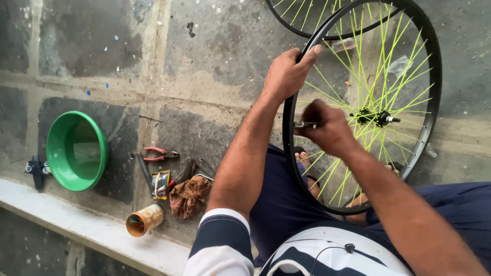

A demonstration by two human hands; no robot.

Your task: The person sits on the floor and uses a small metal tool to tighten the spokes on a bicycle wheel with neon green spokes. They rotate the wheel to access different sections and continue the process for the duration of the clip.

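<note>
Concrete floor (204,66), grey and patched, with a pale raised ledge (92,235) along its lower left edge. A bicycle wheel (432,92) with a black rim and yellow-green spokes stands nearly upright in front of the seated person, its lower edge between the knees, close to a sandalled foot (303,157). The axle at the hub (376,118) points sideways towards the right of the view; the rim's plane faces the same way. A second wheel (307,25) lies partly in view behind it, at the top.

The left hand (289,71) is curled around the upper left part of the rim, forefinger stretched along it. The right hand (330,128) is closed on a small metal tool (305,124), which lies roughly level with its tip at the rim's inner left side.

To the left on the floor, well apart from the wheel: a green bowl (76,151) tilted on its side, red-handled pliers (161,153), a brown rag (189,197), a small yellow packet (161,184), a rusty tin can (146,220) lying on its side, and a dark blue object (37,169) beside the bowl.
</note>
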